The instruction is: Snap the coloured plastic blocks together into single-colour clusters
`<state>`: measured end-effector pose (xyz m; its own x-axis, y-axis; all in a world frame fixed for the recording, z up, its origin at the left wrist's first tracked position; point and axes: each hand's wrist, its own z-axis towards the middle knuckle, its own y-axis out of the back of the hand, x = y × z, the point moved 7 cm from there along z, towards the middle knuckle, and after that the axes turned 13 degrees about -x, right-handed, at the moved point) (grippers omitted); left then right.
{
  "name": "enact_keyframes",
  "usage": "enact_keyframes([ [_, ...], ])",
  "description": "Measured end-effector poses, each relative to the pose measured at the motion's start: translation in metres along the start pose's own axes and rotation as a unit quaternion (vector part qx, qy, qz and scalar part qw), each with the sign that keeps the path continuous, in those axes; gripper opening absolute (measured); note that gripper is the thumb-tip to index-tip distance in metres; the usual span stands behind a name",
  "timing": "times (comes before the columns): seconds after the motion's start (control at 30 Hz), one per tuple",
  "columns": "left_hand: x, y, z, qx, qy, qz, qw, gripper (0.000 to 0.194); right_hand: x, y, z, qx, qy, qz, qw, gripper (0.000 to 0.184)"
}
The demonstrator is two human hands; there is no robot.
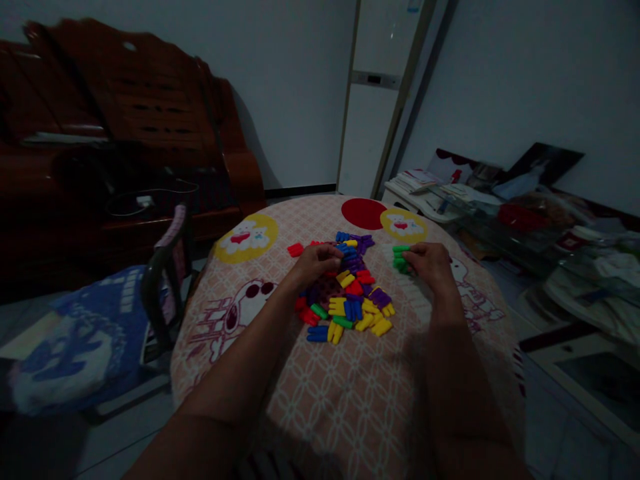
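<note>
Small plastic building pieces with finger-like prongs lie heaped on the round table [310, 387]. Over the heap's back left, my left hand [316, 261] is closed in a pinch, its fingertips against a blue piece [347, 251]; whether it grips that piece is hard to see. To the right of the heap, my right hand [429, 265] pinches a green building piece [401, 250], with more green just below it. Yellow pieces [381, 327] and a blue piece [317, 333] lie at the near side. Purple pieces [365, 241] are at the back, and red pieces [306, 312] at the left.
A chair with a blue cloth [100, 333] stands left of the table. Behind it is a carved wooden sofa [155, 113]. A white cabinet-like unit [370, 127] stands at the back. On the right, a glass-topped table [480, 213] is cluttered with papers and bags.
</note>
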<state>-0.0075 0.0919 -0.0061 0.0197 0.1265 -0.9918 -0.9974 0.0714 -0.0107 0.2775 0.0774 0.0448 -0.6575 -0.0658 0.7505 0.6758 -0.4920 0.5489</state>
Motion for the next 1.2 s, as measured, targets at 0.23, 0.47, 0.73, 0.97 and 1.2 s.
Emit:
enact_keyframes([
  [0.23, 0.001, -0.003, -0.002, 0.016, -0.004, 0.013, 1.0, 0.042, -0.018, 0.014, 0.006, 0.003, 0.077, -0.25, 0.965, 0.009],
  [0.47, 0.003, 0.004, 0.001, 0.004, -0.01, 0.02, 1.0, 0.047, -0.011, -0.015, -0.003, 0.015, 0.157, -0.347, 0.925, 0.01],
  [0.73, 0.0, 0.007, 0.002, 0.022, -0.025, 0.056, 0.998, 0.045, -0.019, -0.019, -0.004, 0.013, 0.143, -0.377, 0.915, 0.021],
  [0.97, -0.011, 0.023, 0.004, -0.045, -0.107, 0.36, 0.926, 0.013, 0.001, -0.004, 0.002, -0.061, 0.121, -0.263, 0.955, 0.015],
  [1.2, -0.004, 0.005, 0.008, -0.05, -0.174, 0.439, 0.88, 0.031, 0.01, -0.01, -0.001, -0.04, 0.113, -0.198, 0.973, 0.019],
])
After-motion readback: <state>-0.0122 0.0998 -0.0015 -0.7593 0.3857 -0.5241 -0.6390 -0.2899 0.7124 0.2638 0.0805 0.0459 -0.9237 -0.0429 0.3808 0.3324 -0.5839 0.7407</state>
